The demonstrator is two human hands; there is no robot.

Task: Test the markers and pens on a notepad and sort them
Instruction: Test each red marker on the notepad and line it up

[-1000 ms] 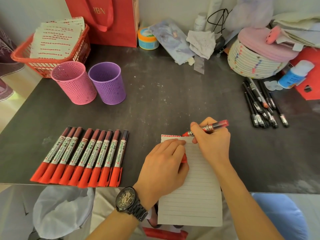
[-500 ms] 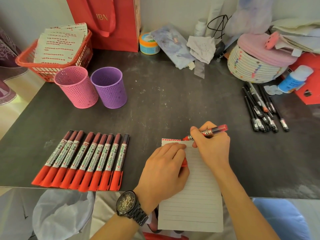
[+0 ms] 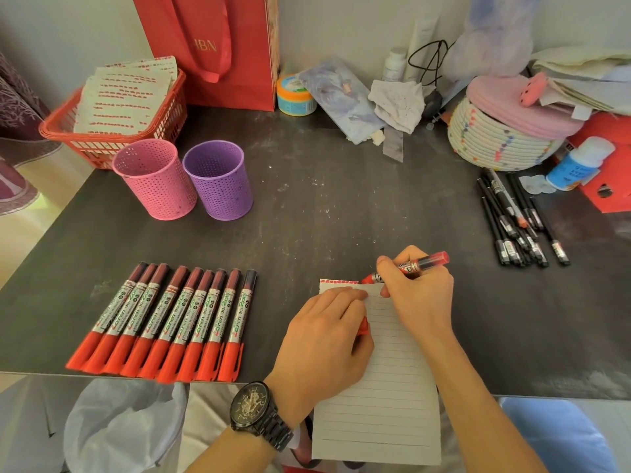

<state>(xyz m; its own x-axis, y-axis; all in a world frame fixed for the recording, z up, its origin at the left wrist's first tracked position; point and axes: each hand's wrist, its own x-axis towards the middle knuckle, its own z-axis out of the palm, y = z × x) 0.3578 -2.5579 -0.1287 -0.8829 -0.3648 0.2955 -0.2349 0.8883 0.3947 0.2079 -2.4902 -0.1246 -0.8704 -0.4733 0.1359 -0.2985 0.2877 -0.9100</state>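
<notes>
A lined notepad [image 3: 379,401] hangs over the table's front edge, with red scribbles along its top line. My right hand [image 3: 418,295] grips an uncapped red marker [image 3: 411,266], its tip on the top line. My left hand [image 3: 324,343] lies on the pad with fingertips near the top, holding a red cap [image 3: 364,326] under its palm. Several capped red markers [image 3: 164,322] lie in a row at the front left. Several black pens [image 3: 519,223] lie at the right. A pink cup [image 3: 155,179] and a purple cup [image 3: 218,180] stand at the back left.
A red basket [image 3: 112,138] of scribbled sheets sits at the back left, beside a red paper bag [image 3: 215,46]. A woven basket [image 3: 505,134] with pink lid, a blue bottle [image 3: 578,163] and clutter line the back right. A bin with a plastic liner [image 3: 119,425] is below the table edge.
The marker tip has moved a little to the right along the pad's top line, extending the red scribble. My left hand stays on the pad.
</notes>
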